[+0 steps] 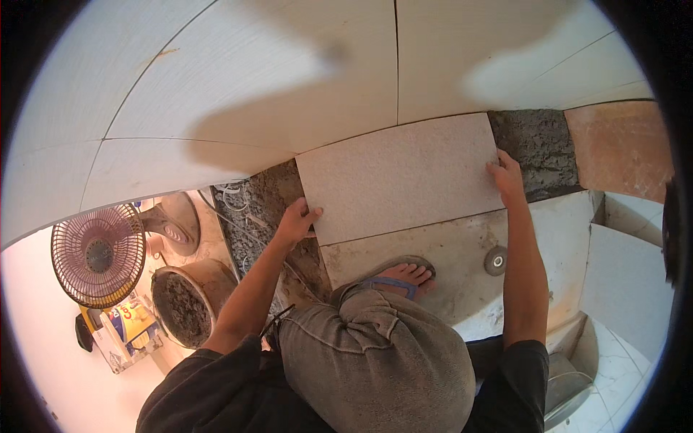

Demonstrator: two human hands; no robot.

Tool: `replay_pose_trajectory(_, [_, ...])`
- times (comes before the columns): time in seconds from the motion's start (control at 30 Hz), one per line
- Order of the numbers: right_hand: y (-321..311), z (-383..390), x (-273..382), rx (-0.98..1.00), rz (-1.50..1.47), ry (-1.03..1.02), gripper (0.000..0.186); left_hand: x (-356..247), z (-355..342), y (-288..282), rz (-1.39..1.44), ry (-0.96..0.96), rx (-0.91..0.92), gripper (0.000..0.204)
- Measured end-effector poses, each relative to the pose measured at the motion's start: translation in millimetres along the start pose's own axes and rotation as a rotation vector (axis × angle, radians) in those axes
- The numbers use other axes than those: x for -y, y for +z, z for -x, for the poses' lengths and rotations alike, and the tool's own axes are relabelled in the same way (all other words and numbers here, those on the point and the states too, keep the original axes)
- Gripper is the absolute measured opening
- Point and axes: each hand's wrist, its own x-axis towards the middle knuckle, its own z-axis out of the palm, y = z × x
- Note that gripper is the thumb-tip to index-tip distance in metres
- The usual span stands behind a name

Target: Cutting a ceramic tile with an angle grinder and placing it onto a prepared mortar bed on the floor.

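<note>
A large pale rectangular tile [401, 177] lies against the foot of the tiled wall, across a bed of grey mortar [534, 148]. At its left end is my left hand [297, 222], closed on the edge with the thumb on top. My right hand [507, 178] grips the opposite end the same way, with the fingertips under the edge hidden. Rough mortar [271, 195] also shows beyond the tile's left end, near thin white cables. Below the tile's near edge, my sandalled foot [408, 280] rests on a dusty lower slab [462, 289].
On the left stand a fan [99, 252], a bucket of mortar [180, 307] and a printed box [130, 332]. A small round disc [496, 260] lies on the lower slab. An orange-brown tile [619, 148] borders the mortar at right. A container [570, 390] stands at lower right.
</note>
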Motion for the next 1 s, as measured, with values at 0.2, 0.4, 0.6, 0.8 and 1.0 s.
replay_pose_trajectory(0.2, [-1.2,2.0,5.5,-0.02,0.04,-0.028,0.054,-4.7,1.8,0.4,-0.018,-0.002,0.012,0.047])
replay_pose_trajectory(0.4, [2.4,1.5,-0.7,-0.018,0.011,-0.08,0.056,-5.4,5.4,1.7,-0.007,0.018,-0.029,0.046])
replay_pose_trajectory(0.6, [-3.9,-7.5,-13.0,-0.063,0.094,-0.074,0.059,-4.2,0.6,4.2,0.004,-0.005,0.009,0.05])
replay_pose_trajectory(0.8, [1.4,1.3,-1.8,-0.048,0.06,-0.084,0.058,-2.4,0.0,-0.9,-0.003,-0.025,0.012,0.052])
replay_pose_trajectory(1.0, [-3.7,3.8,4.0,-0.026,0.062,-0.112,0.052,-8.5,5.0,2.5,0.005,-0.013,0.016,0.05])
